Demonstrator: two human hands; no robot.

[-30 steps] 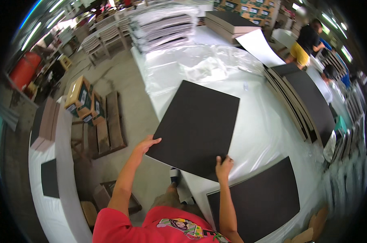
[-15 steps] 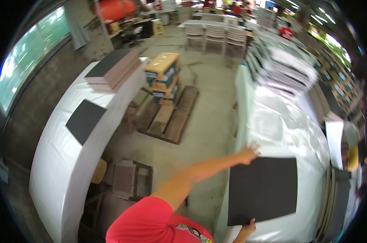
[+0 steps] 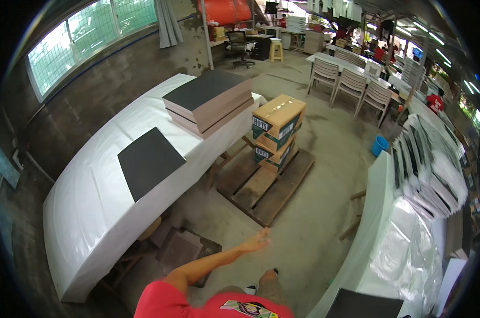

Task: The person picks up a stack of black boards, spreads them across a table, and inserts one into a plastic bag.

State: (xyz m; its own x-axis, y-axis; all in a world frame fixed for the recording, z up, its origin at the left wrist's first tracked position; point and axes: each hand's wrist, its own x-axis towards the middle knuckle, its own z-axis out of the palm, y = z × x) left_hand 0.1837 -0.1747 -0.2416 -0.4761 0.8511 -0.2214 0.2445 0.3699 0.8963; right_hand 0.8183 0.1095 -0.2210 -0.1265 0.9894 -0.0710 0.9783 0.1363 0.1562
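The left hand [image 3: 257,240] has come away from the black board [image 3: 364,306], where it was half a second ago, and the view has swung leftward. The hand now hangs over the concrete floor [image 3: 316,238], fingers loosely spread, with nothing visible in them. The right hand is out of frame, so I cannot tell what it grips. The board is at the near end of the right-hand white table [image 3: 356,278], cut off by the lower edge; whether it lies quite flat is hard to judge. On the left-hand white table [image 3: 91,212], a black sheet [image 3: 151,164] lies near a stack of boards [image 3: 210,103]
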